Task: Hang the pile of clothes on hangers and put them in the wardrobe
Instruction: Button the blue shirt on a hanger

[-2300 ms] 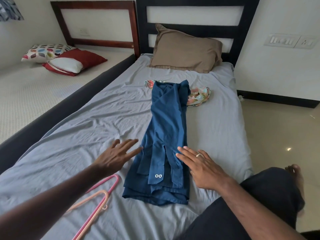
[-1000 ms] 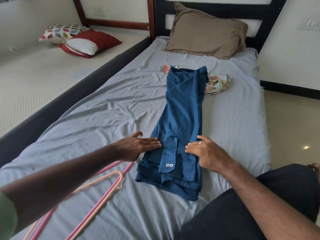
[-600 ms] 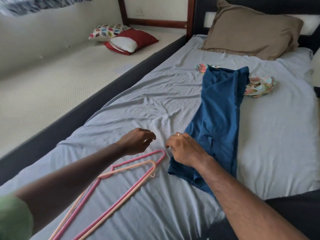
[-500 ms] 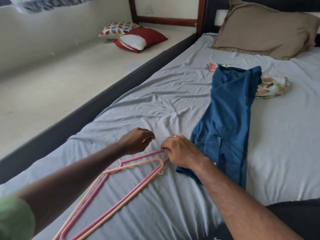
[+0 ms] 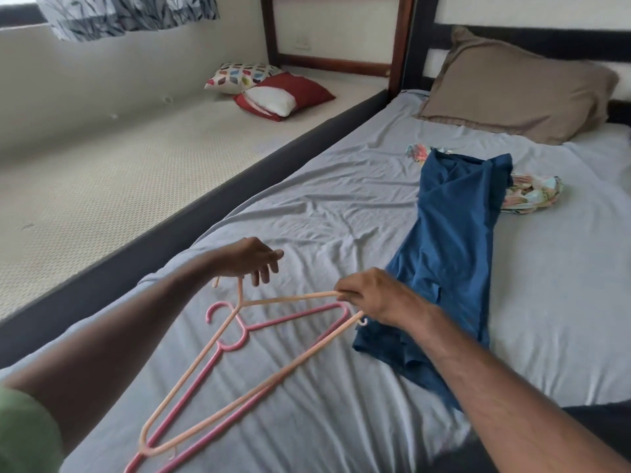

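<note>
— What are you holding right now?

— I'm pinching the shoulder end of the peach hanger [image 5: 252, 339] in my right hand [image 5: 379, 297], fingers curled round the thin bar. My left hand [image 5: 251, 262] is holding its hook end, fingers bent loosely over it. The pink hanger [image 5: 273, 320] is lying flat on the grey sheet [image 5: 324, 216] just under both hands.

— How is it handling?

— I'm judging it light, thin plastic, stiff but a little springy, so I'm gripping near the shoulder and the neck, not mid-bar.

— And the clothes?

— The blue shirt [image 5: 450, 247] is lying folded long, touching my right wrist and running away beyond it. Soft and limp, I reckon; I'm planning to take it at the collar. Past its far end a floral garment [image 5: 529, 194] is peeking out, crumpled, with the brown pillow [image 5: 519, 85] beyond.
</note>
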`<state>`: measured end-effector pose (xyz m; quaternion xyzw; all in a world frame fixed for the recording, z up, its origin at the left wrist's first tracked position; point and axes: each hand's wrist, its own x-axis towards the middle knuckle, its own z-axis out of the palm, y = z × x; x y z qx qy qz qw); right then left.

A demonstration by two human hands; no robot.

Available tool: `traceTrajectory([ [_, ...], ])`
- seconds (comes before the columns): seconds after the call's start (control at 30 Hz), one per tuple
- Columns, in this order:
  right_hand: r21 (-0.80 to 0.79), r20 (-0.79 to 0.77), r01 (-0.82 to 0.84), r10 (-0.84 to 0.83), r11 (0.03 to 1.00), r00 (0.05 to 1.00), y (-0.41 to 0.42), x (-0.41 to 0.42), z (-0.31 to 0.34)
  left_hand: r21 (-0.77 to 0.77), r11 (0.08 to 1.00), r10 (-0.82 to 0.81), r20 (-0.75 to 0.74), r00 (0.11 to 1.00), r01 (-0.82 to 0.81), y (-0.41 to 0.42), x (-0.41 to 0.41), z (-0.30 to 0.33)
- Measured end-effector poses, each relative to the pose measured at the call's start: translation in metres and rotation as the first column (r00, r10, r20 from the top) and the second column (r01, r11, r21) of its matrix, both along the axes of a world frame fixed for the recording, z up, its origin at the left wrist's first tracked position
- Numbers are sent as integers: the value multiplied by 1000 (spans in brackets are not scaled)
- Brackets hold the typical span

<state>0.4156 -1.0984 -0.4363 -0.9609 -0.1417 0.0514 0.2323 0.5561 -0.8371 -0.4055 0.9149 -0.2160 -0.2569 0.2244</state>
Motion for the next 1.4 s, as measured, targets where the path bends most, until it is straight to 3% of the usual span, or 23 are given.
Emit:
traceTrajectory([
  [0.1, -7, 72, 113, -113, 994, 991, -54, -10, 22, -55, 998, -35, -3, 999, 35, -24, 13, 32],
  [0.17, 7, 116, 214, -213, 977, 970, -97, -28, 41, -237, 971, -58, -54, 997, 44, -55, 14, 51],
  [0.23, 25, 171, 299, -299, 954, 939, -139, -49, 62, -473, 881, -42, -118, 992, -19, -94, 3, 68],
  [0.3, 28, 222, 380, -377, 924, 899, -178, -70, 82, -616, 786, -31, -128, 991, -55, -147, -15, 84],
  [0.4, 2, 314, 502, -477, 865, 821, -237, -102, 102, -644, 763, -21, -116, 993, -59, -229, -45, 106],
  [0.57, 132, 440, 657, -638, 742, 632, -346, -146, 108, -667, 742, -75, -191, 979, -73, -347, -87, 143],
  [0.73, 335, 385, 685, -758, 647, 527, -461, -158, 79, -610, 787, 14, -129, 992, -90, -489, -111, 158],
  [0.9, 372, 267, 703, -795, 606, 545, -557, -167, 49, -604, 783, 73, -148, 986, -149, -614, -120, 147],
  [1.1, 383, 235, 702, -799, 600, 554, -606, -157, 69, -582, 753, 194, -250, 948, -308, -661, -102, 156],
  [1.23, 332, 168, 674, -744, 660, 647, -595, -124, 97, -567, 630, 452, -288, 844, -530, -624, -78, 170],
  [1.4, 277, 4, 528, -551, 803, 835, -540, -47, 174, -508, 355, 741, -360, 567, -785, -519, -65, 211],
])
